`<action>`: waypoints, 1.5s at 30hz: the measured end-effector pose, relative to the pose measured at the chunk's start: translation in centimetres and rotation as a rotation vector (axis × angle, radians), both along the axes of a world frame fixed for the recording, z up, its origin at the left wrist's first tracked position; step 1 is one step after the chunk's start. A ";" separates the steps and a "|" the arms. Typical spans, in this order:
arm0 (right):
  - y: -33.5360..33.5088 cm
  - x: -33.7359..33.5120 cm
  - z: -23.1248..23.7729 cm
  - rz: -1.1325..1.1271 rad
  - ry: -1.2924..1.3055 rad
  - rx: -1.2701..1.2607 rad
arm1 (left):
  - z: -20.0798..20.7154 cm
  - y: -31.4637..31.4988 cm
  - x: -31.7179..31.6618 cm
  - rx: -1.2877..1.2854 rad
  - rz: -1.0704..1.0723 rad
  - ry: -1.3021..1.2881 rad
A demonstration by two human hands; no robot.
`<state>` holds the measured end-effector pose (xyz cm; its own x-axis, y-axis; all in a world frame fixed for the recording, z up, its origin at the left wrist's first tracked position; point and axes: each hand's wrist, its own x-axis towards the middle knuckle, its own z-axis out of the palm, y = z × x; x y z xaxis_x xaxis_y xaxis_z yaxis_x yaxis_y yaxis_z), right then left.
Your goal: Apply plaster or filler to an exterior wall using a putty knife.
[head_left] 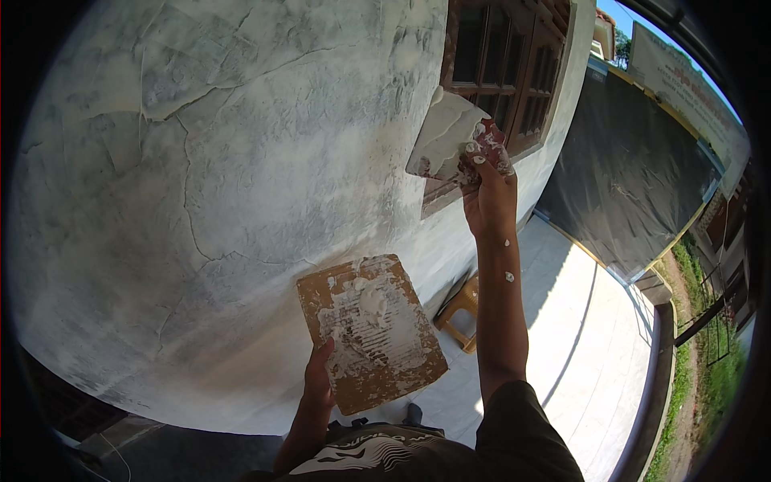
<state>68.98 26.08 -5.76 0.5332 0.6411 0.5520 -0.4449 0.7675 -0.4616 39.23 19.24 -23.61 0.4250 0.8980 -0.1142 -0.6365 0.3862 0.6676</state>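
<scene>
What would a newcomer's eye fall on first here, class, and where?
Probably the rectangular brown board smeared with white paste, in the left hand at lower centre. Then the broad, white-coated blade in the right hand near the brown wooden window, and the cracked whitish wall at left.

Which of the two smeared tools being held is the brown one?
The rectangular board in the left hand: its surface is brown under white smears. The other, the flat blade in the right hand, looks pale, with a red handle.

Wht flr w/ brn stool on it.
</scene>
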 end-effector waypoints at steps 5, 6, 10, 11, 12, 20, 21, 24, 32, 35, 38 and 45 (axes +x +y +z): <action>6.5 -1.4 5.8 -0.973 -0.278 0.015 | -0.1 0.0 -0.2 -0.025 -0.055 -0.069; 8.0 -2.0 6.5 -1.188 -0.363 0.019 | -0.2 0.0 -0.2 -0.025 -0.028 -0.013; 12.0 -4.8 8.0 -1.280 -0.626 -0.089 | -0.2 0.0 -0.3 -0.059 -0.015 -0.009; 12.4 -5.0 8.2 -1.326 -0.626 -0.008 | -0.3 0.1 -0.4 -0.086 -0.054 -0.082; 12.6 -5.2 8.4 -1.219 -0.656 -0.110 | -0.3 0.1 -0.4 -0.087 -0.026 -0.018; 11.7 -6.7 8.5 -1.052 -0.700 -0.209 | -1.1 1.3 -1.0 -0.111 -0.155 -0.104; 11.5 -7.4 8.4 -1.075 -0.711 -0.165 | -1.2 1.4 -1.1 -0.114 -0.135 -0.062; 10.7 -9.3 8.0 -1.022 -0.709 -0.154 | -1.4 1.6 -1.1 -0.120 -0.112 -0.021; 8.2 -15.1 7.1 -0.957 -0.768 -0.108 | -1.5 1.4 -0.9 -0.101 -0.102 -0.026; 6.7 -16.9 6.1 -0.973 -0.831 -0.058 | -1.3 1.3 -0.5 -0.097 -0.116 -0.055; 3.7 -16.5 3.9 -0.848 -0.816 0.016 | -1.3 1.2 -0.1 -0.072 -0.123 -0.098; 6.2 -5.9 6.9 -0.933 -0.420 0.007 | -2.4 1.2 -0.4 -0.068 -0.074 -0.042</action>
<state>63.13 32.26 1.13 0.5808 0.0653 0.8114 0.5282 0.7282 -0.4367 38.82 20.43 -26.04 0.4958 0.8547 -0.1540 -0.6317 0.4766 0.6114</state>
